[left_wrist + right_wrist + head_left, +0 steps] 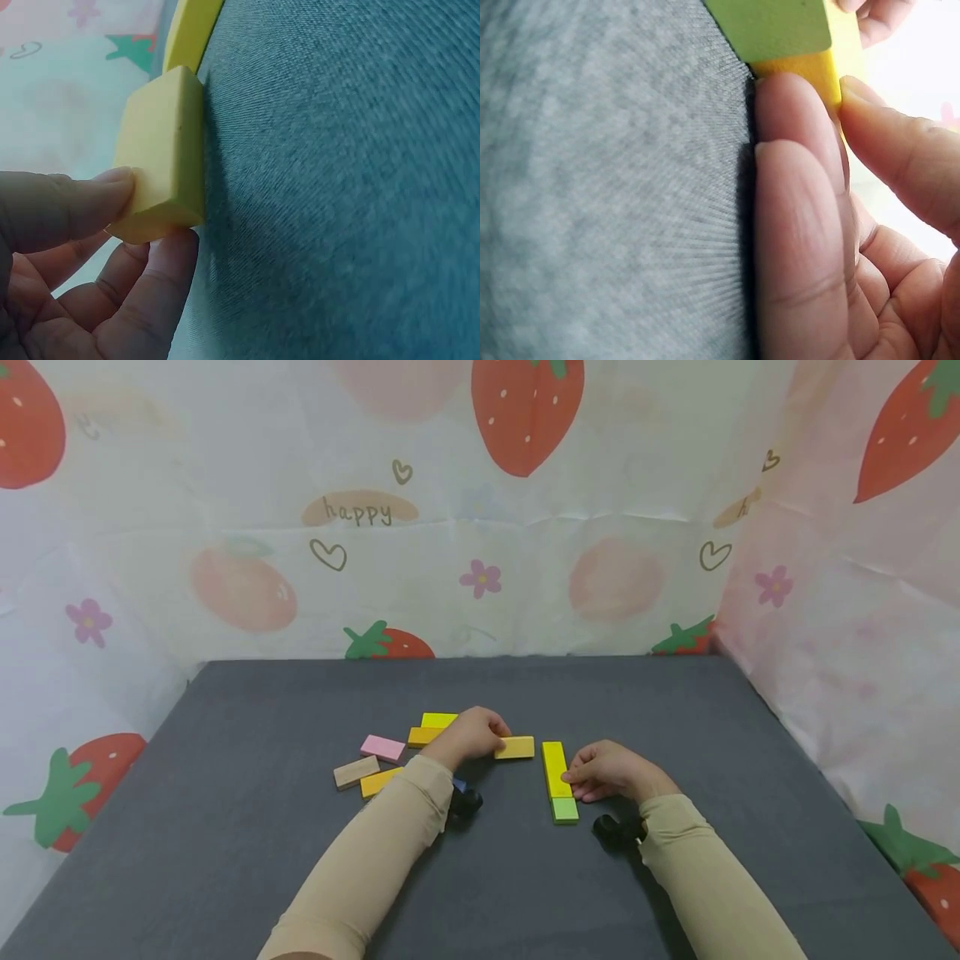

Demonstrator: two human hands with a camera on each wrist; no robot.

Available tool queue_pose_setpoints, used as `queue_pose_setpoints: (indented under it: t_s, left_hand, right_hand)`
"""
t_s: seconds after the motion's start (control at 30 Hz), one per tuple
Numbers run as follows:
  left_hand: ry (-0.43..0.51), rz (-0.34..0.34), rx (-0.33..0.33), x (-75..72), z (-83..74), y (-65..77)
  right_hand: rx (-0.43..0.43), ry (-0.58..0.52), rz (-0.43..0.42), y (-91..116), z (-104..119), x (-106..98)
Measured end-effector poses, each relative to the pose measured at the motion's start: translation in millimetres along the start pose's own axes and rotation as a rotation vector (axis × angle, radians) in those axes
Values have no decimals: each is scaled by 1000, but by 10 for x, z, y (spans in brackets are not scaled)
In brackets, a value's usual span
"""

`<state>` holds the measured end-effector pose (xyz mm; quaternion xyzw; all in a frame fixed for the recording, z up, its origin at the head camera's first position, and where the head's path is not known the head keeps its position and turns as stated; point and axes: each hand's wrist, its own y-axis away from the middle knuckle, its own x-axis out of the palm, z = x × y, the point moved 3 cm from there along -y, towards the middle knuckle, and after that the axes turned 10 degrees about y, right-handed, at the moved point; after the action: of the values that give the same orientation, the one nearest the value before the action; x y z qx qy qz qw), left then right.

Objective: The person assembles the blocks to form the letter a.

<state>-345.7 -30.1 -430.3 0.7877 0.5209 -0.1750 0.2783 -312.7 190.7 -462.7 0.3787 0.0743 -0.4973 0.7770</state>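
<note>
In the left wrist view, my left hand pinches a pale yellow block by its near end, thumb on one face and fingertips at the lower edge. The head view has this pale yellow block low over the dark tabletop. To its right lies a bright yellow block, lengthwise, with a green block at its near end. My right hand is at the yellow block's right side. Its fairly straight fingers rest along that side, and the thumb tip touches the upper edge.
Left of the left hand lie a pink block, a light wood block, an orange-yellow block and two more yellowish blocks. The left sleeve partly hides a blue block. A strawberry-patterned sheet borders the dark tabletop.
</note>
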Motion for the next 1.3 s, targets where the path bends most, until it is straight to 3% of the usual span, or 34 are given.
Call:
queue_pose_setpoints:
  t_s: [0.37, 0.93, 1.3]
  left_hand:
    - [-35, -10, 0, 90, -15, -71]
    - [-74, -69, -6, 176, -88, -43]
    - [-67, -69, -12, 183, -108, -30]
  right_hand:
    - [-12, 3, -8, 13, 0, 4]
    - [-29, -9, -9, 9, -5, 5]
    - [-29, -3, -18, 9, -1, 9]
